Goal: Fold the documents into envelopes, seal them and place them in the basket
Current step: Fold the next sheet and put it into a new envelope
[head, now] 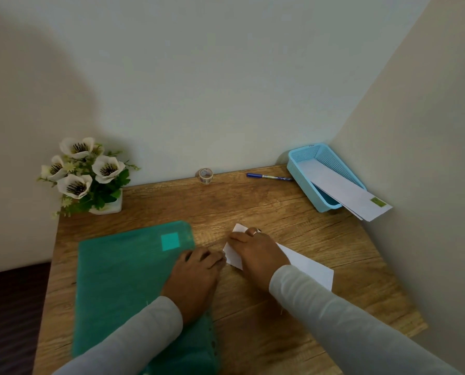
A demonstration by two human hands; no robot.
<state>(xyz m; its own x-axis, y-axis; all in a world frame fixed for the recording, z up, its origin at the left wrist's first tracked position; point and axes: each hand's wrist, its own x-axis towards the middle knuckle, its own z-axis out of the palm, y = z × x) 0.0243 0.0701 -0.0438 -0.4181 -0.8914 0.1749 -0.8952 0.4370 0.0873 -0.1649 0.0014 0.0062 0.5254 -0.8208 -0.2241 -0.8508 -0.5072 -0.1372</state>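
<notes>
the right hand (255, 253) lies flat with fingers out, pressing a folded white paper (304, 263) onto the table (253, 207), just right of the green folder (125, 280). the left hand (196, 269) has bent fingers at the paper's left edge; i cannot tell if it pinches. envelopes (344, 190) lie in the blue basket (304, 155), far right.

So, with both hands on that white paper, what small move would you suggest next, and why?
Probably slide the right hand along the white paper to press the crease flat, while the left hand steadies its left end. The paper lies on the wooden table under both hands, seemingly folded, and its left end does not look flat yet.
</notes>
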